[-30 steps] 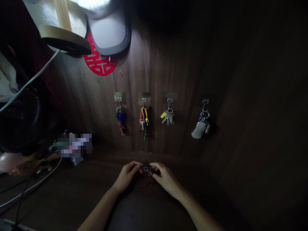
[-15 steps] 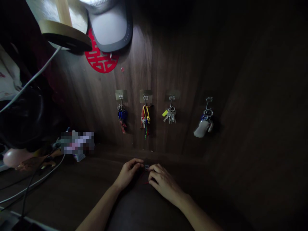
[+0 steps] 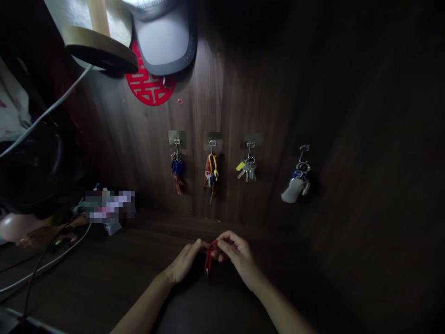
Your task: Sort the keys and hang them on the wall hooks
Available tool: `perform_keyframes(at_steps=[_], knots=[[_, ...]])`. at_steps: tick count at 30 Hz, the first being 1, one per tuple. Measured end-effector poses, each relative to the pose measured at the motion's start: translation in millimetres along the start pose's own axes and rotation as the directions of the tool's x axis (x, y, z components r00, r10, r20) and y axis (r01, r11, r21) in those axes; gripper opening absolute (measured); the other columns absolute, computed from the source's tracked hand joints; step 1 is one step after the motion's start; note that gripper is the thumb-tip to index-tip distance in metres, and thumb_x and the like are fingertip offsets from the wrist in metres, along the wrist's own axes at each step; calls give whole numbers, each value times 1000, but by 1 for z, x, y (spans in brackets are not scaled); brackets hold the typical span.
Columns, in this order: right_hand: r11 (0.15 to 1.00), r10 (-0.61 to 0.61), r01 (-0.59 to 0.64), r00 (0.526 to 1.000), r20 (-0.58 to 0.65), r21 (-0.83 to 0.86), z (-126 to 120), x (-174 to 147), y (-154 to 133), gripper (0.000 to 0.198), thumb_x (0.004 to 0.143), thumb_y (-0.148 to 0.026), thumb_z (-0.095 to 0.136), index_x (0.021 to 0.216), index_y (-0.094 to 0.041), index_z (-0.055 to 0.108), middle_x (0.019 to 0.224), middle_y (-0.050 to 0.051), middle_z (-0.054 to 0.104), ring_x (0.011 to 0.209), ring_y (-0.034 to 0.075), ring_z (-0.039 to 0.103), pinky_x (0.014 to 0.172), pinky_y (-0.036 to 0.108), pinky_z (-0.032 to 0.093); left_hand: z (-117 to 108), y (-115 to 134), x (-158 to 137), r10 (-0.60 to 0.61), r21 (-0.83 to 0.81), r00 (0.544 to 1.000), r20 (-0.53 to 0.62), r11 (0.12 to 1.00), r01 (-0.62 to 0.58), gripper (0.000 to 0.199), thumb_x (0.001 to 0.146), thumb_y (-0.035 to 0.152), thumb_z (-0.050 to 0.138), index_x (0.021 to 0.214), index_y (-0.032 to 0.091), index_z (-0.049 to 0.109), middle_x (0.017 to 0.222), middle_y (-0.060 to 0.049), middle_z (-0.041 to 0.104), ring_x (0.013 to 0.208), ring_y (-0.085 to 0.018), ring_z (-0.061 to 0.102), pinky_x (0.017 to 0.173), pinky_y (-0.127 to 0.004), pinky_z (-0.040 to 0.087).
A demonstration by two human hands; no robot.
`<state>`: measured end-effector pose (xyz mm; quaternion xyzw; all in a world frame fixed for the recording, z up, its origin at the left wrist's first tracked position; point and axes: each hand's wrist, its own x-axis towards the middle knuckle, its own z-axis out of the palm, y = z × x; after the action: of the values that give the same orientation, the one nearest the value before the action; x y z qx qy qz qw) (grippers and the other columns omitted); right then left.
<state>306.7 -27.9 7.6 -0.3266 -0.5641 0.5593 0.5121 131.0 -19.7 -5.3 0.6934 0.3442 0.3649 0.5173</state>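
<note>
One red cord point(image 3: 209, 256) is pinched by the right hand point(image 3: 240, 253), at its three o'clock; left hand point(image 3: 184, 262), nine o'clock, grip cannot be told; silver keys point(image 3: 247, 171) hang at one o'clock.

A cord point(image 3: 208, 262) was held by the right hand point(image 3: 239, 255), with the left hand point(image 3: 186, 260) close at its left, over the worktop point(image 3: 114, 273). Behind them, four key rings point(image 3: 248, 170) were hung side by side from hooks point(image 3: 212, 143) on an upright panel point(image 3: 146, 144). Above the row and leftward, a cutout point(image 3: 151, 91) was partly covered by a cap point(image 3: 165, 44).
</note>
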Motion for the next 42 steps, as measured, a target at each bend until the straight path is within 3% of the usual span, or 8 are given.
perform_keyframes(at_steps=[6,12,17,24,30,34,42], knots=[[953,58,-15,989,-135,303,-6,8,6,26,67,-38,73,77,-19,58,71,0,66,70,15,65,59,22,47,1,-8,3,-62,-218,997,49,973,71,58,92,51,25,99,12,68,82,-8,71,88,-23,60,86,-35,39],[903,100,24,959,-264,430,-17,16,15,24,65,-31,76,75,-18,60,75,1,69,74,17,68,58,23,49,3,-21,8,-109,-648,987,122,744,162,51,87,54,39,100,10,62,82,-12,70,71,-22,65,76,-36,44],[887,126,19,951,-283,461,-22,19,21,23,65,-30,76,74,-18,60,78,4,72,74,18,69,57,22,50,1,-20,6,-146,-709,964,221,654,262,39,87,41,46,101,9,61,97,-16,68,78,-22,65,78,-35,43],[870,140,6,956,-259,492,-26,19,23,25,63,-29,78,76,-18,59,83,5,73,69,15,68,52,19,49,-3,-13,5,-198,-701,967,159,667,251,29,81,28,58,101,8,65,97,-15,67,75,-17,62,71,-29,44],[862,147,-2,958,-248,506,-23,18,17,26,63,-28,78,75,-18,56,80,4,72,65,15,68,50,20,47,-2,-12,7,-179,-612,980,91,766,197,39,68,18,74,106,13,65,87,-6,64,72,-12,57,69,-25,42],[871,143,-3,958,-248,491,-22,18,16,27,63,-26,77,77,-19,55,77,3,72,66,15,67,52,20,47,-1,-12,7,-143,-541,987,68,826,157,44,65,17,76,108,15,64,87,-4,63,74,-11,54,70,-25,41],[960,64,22,953,-297,279,-22,15,13,27,62,-29,77,82,-19,60,68,-2,65,61,12,63,52,20,45,-2,-18,10,-168,-467,981,-101,879,102,48,59,16,78,104,18,64,92,-3,66,75,-12,56,73,-25,40]])
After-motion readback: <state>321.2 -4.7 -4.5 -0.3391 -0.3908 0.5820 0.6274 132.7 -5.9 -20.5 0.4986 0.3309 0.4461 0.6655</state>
